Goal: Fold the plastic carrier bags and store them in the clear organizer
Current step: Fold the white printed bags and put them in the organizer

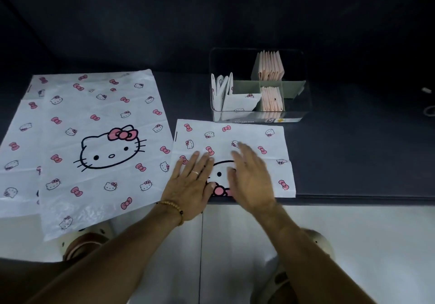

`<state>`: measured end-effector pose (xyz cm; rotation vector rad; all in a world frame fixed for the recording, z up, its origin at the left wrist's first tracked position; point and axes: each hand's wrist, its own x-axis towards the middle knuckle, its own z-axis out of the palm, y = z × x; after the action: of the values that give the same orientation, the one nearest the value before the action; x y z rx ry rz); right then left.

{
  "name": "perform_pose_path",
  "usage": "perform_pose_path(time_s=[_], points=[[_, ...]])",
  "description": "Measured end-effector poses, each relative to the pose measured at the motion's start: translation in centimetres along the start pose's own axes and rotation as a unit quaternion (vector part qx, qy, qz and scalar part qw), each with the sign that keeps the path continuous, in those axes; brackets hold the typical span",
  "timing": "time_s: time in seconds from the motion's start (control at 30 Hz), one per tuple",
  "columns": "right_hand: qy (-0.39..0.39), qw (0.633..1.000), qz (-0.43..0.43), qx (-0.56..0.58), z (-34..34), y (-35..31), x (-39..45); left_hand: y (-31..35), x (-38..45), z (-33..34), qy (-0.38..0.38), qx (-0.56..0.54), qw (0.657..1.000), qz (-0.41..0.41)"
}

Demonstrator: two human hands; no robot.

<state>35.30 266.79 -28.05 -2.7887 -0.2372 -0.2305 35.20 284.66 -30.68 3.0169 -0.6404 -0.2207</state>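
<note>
A dark desk (353, 162) carries my half-folded bag (235, 136), its long axis left to right, directly under both hands; my left hand (190, 183) presses it flat, fingers spread; my right hand (251, 181), fingers straight, lies blurred over its centre; the clear organizer (303, 106) sits just beyond.

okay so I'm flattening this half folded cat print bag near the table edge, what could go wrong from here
1. The folded bag sits right at the table edge, and plastic is slippery, so a pull toward you by the left hand or right hand could slide it off.
2. The unfolded bags already overhang that edge and could slip down.
3. The clear organizer stands close behind; a forward sweep might nudge it.
</note>
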Motion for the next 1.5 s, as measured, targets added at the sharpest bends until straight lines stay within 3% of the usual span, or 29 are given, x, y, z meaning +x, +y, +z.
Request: perform_pose_path(time_s=[0.1, 0.3, 0.47, 0.57, 0.7, 0.97, 1.2, 1.33, 1.37, 1.43, 1.5], points=[[-0.118, 0.992, -0.035, 0.029, 2.1, -2.1, -2.1, -0.1, 0.1, 0.1, -0.002, 0.006, 1.000, 0.007], [-0.188, 0.975, -0.027, -0.115, -0.7, 7.4, -4.4, -0.2, 0.1, 0.1, 0.005, 0.006, 1.000, 0.009], [-0.155, 0.978, 0.048, -0.130, -3.5, 10.4, -6.0, -0.1, 0.2, -0.3, 0.002, -0.011, 1.000, 0.009], [-0.093, 0.992, -0.018, -0.088, -3.4, 7.4, -5.1, -0.1, 0.4, -0.5, 0.001, -0.025, 1.000, 0.004], [-0.105, 0.992, -0.058, -0.025, -2.0, 4.1, -4.7, -0.1, 0.5, -0.8, 0.000, -0.034, 0.999, 0.000], [-0.117, 0.991, -0.058, -0.034, -1.9, 4.2, -3.5, -0.7, 0.6, -1.3, -0.012, -0.070, 0.997, 0.007], [-0.163, 0.984, 0.035, 0.066, -3.7, 3.8, -0.6, -1.1, 0.6, -2.0, -0.010, -0.063, 0.997, 0.032], [-0.227, 0.972, -0.014, -0.057, -5.3, 5.0, -0.3, -1.5, 1.4, -3.4, -0.047, -0.098, 0.994, 0.032], [-0.199, 0.979, -0.008, -0.047, -5.5, 5.3, -0.2, -1.6, 1.6, -4.0, -0.065, -0.108, 0.992, 0.029], [-0.164, 0.982, 0.088, 0.039, -6.6, 6.4, 0.1, -2.0, 1.9, -5.4, -0.105, -0.139, 0.985, 0.015], [-0.165, 0.956, 0.197, 0.140, -7.4, 8.2, 0.1, -2.5, 1.9, -6.5, -0.125, -0.211, 0.969, -0.001]])
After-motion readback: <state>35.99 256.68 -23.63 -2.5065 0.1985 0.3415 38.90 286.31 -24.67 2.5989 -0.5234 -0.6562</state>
